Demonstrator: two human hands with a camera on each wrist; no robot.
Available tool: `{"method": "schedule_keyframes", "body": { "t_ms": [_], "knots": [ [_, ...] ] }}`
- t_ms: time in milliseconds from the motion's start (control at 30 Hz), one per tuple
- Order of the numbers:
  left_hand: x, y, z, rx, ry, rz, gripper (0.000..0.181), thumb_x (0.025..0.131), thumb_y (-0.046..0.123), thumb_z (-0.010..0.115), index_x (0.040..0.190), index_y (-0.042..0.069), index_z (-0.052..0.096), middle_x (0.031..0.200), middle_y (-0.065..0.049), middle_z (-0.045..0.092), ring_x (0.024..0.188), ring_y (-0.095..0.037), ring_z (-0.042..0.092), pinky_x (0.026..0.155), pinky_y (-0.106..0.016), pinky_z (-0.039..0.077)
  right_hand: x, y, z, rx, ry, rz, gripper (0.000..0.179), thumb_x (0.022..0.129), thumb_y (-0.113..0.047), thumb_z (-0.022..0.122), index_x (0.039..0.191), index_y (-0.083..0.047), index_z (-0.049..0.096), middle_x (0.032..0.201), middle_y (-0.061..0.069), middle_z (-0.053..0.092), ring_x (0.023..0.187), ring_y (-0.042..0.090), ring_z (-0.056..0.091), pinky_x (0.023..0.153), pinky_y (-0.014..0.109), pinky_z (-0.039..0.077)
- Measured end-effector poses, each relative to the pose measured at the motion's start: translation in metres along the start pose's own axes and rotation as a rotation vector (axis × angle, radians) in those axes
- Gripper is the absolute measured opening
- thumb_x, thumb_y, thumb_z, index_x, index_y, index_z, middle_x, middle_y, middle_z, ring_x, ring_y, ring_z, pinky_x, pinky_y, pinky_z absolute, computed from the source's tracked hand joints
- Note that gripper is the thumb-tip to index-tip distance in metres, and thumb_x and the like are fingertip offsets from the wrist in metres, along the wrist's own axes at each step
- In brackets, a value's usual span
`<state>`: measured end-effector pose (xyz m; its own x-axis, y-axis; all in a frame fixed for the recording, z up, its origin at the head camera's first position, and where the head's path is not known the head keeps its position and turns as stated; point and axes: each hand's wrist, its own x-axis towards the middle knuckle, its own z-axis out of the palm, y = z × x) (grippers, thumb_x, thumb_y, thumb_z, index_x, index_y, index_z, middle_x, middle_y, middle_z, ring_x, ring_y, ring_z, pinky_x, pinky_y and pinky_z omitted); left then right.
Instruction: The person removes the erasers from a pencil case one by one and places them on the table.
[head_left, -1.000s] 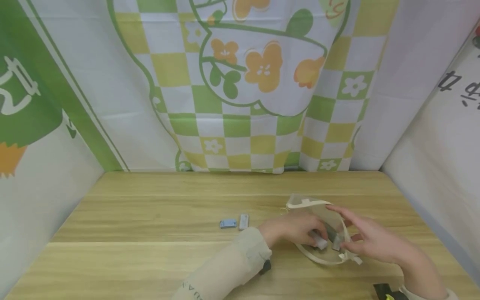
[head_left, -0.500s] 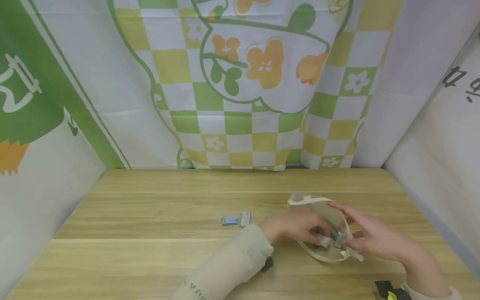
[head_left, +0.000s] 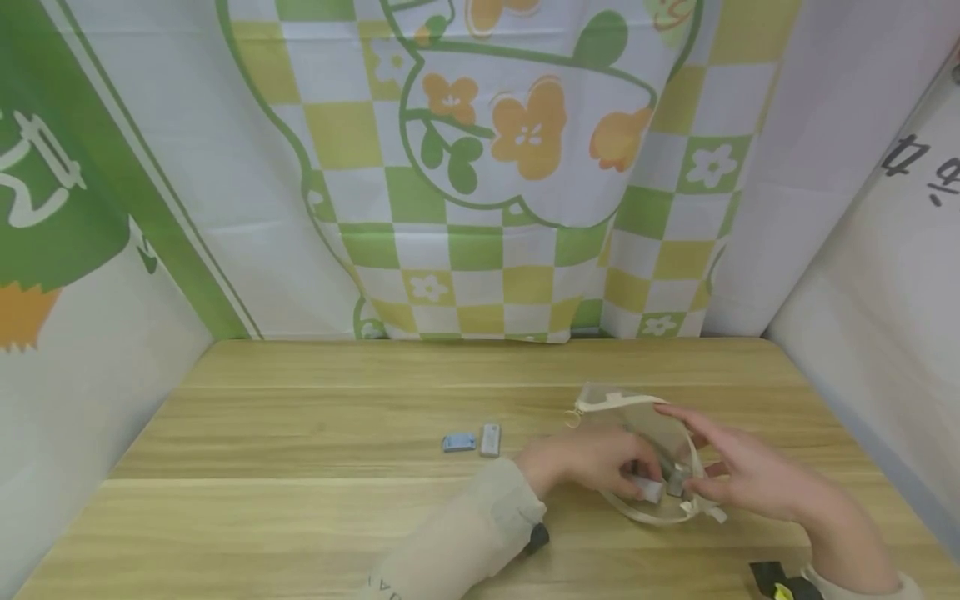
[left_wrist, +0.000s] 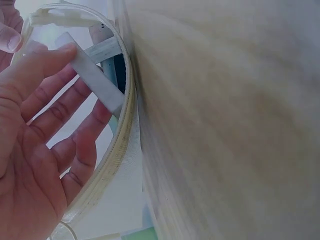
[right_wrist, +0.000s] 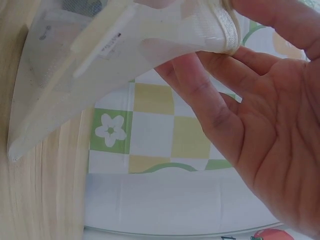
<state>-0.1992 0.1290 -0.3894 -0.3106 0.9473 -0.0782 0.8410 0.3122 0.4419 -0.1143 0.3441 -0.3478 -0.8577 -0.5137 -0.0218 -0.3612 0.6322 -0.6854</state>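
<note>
my left hand (head_left: 600, 454) pinches a white block (left_wrist: 92, 75) within the mouth of the mesh pouch (head_left: 621, 402). my right hand (head_left: 757, 475) holds the pouch by its rim, fingers spread. grey piece (head_left: 677, 482) near the block, also in the pouch. blue piece (head_left: 459, 442) and pale piece (head_left: 491, 441) lie just beside each other on the wooden table (head_left: 300, 433).
</note>
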Motion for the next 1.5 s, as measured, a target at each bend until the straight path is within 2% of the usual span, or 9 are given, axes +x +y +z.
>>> {"method": "schedule_keyframes", "body": {
  "t_ms": [200,667,933,1200,1500],
  "knots": [
    [-0.001,0.003,0.000,-0.013,-0.018,0.015,0.026,0.088,0.019,0.074,0.113,0.015,0.071,0.100,0.011,0.069,0.084,0.004,0.057,0.075,-0.005,0.041,-0.001,0.000,0.000,0.002,0.001,0.001,0.087,0.088,-0.018,0.074,0.158,-0.018,0.022,0.147,0.026,0.043,0.116,0.004,0.055,0.077,0.025,0.059],
    [-0.008,0.008,0.003,-0.068,-0.007,0.029,0.026,0.090,0.017,0.073,0.115,0.015,0.071,0.103,0.012,0.071,0.083,0.008,0.058,0.075,-0.004,0.043,0.000,0.001,-0.001,0.046,-0.023,-0.008,0.087,0.089,-0.018,0.073,0.158,-0.011,0.020,0.140,0.026,0.049,0.114,0.002,0.055,0.078,0.026,0.059],
    [-0.014,0.009,0.001,-0.053,0.008,0.044,0.027,0.090,0.018,0.073,0.116,0.014,0.070,0.102,0.011,0.071,0.083,0.007,0.057,0.076,-0.004,0.043,0.001,0.002,-0.001,0.040,-0.028,0.005,0.087,0.089,-0.020,0.073,0.158,-0.017,0.020,0.149,0.026,0.040,0.116,-0.001,0.052,0.078,0.025,0.059],
    [-0.022,0.009,0.002,-0.042,0.012,0.022,0.029,0.090,0.021,0.073,0.119,0.017,0.070,0.103,0.012,0.070,0.087,0.007,0.056,0.079,-0.004,0.042,0.002,0.003,0.001,-0.031,0.004,-0.002,0.088,0.087,-0.020,0.075,0.158,-0.016,0.022,0.147,0.024,0.043,0.115,0.008,0.056,0.076,0.024,0.059],
    [-0.031,0.007,0.003,0.010,0.029,0.023,0.031,0.089,0.023,0.073,0.119,0.017,0.070,0.106,0.010,0.069,0.088,0.006,0.057,0.080,-0.005,0.042,0.001,0.004,0.003,-0.012,0.007,-0.020,0.088,0.088,-0.018,0.075,0.158,-0.017,0.022,0.151,0.025,0.038,0.117,0.003,0.053,0.076,0.025,0.059]
  ]
}}
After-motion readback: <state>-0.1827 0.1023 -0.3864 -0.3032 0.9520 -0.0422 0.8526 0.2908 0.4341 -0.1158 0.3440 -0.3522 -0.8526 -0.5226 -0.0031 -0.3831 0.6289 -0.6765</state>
